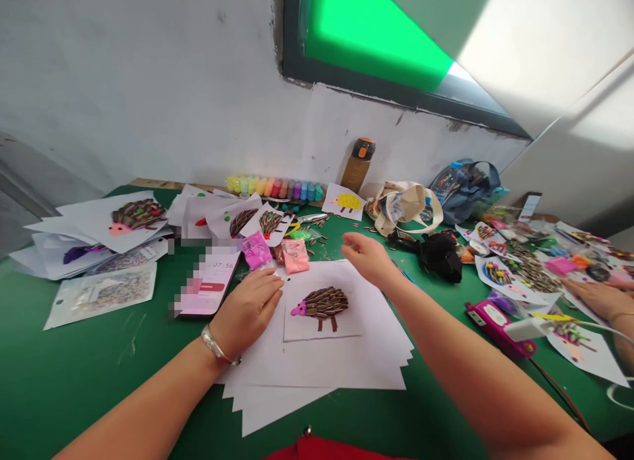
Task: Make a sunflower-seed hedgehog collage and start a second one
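Observation:
In the middle lies a hedgehog picture on a small white sheet. Its body is covered with striped sunflower seeds; the face is pink clay and the legs are brown. Beneath it is a stack of larger white paper. My left hand rests flat at the left edge of the sheets, fingers stretched out and holding nothing. Over the far right corner of the stack is my right hand, its fingers loosely bent and partly apart, with nothing visible in them. Pink and peach clay packets lie beyond the picture.
A phone lies beside my left hand. Finished seed pictures and a bead pouch are at left. Clay tubs, a bottle and bags line the wall. Another person's hand is at far right.

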